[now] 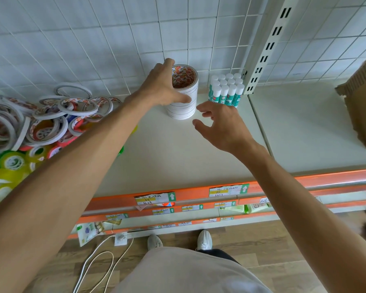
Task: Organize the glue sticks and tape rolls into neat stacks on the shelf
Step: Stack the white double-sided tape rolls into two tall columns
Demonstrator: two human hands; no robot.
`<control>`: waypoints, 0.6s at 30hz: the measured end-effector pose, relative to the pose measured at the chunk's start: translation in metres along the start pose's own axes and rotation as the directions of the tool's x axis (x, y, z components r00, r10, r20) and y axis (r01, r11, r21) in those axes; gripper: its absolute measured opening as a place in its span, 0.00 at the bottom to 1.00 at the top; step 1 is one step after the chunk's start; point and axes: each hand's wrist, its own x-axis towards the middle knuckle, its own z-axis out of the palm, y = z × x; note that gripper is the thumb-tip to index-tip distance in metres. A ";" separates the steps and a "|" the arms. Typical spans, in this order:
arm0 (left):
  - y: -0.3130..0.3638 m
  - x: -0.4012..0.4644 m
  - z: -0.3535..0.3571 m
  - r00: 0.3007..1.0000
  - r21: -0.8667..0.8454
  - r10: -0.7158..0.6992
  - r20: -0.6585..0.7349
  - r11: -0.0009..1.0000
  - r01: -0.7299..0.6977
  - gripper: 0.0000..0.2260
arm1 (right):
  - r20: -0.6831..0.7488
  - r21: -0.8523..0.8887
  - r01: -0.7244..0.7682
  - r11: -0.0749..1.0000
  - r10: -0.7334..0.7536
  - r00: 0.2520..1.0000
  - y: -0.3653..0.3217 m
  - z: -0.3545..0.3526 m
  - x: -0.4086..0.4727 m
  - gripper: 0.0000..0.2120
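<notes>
A tall stack of white tape rolls [184, 108] stands upright near the back of the cream shelf [167, 159]. My left hand [163, 85] grips its upper part, thumb on the front and fingers round the back. My right hand [222, 125] hovers just right of the stack with its fingers loosely spread, touching nothing. Right of the stack, several green-and-white glue sticks [226, 92] stand upright in a tight block against the back grid. At the left lies a loose pile of tape rolls [40, 123], white ones on top and clear yellow-green ones in front.
A slotted metal upright [268, 45] rises behind the glue sticks. A torn cardboard box [361, 98] stands on the neighbouring shelf to the right. An orange price rail [199, 194] edges the shelf front. White cables [97, 263] lie on the wooden floor.
</notes>
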 end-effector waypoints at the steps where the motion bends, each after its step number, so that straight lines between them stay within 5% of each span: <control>1: 0.000 -0.005 0.001 1.000 -0.012 -0.004 0.002 1.000 0.004 0.49 | 0.004 0.002 0.004 1.000 -0.004 1.000 0.000 0.000 -0.001 0.21; 7: -0.021 -0.083 0.012 0.970 -0.017 0.107 -0.217 0.993 -0.113 0.43 | 0.024 0.024 0.039 0.999 -0.039 0.999 0.000 0.004 -0.012 0.21; 10: -0.038 -0.135 0.021 0.965 0.127 0.177 -0.194 0.980 -0.154 0.34 | 0.068 0.016 0.097 0.995 -0.098 0.993 -0.009 0.010 -0.013 0.21; 18: -0.084 -0.215 0.008 0.983 0.186 -0.001 -0.181 0.982 0.035 0.28 | 0.210 0.036 0.277 0.960 -0.278 0.937 -0.063 0.057 -0.001 0.21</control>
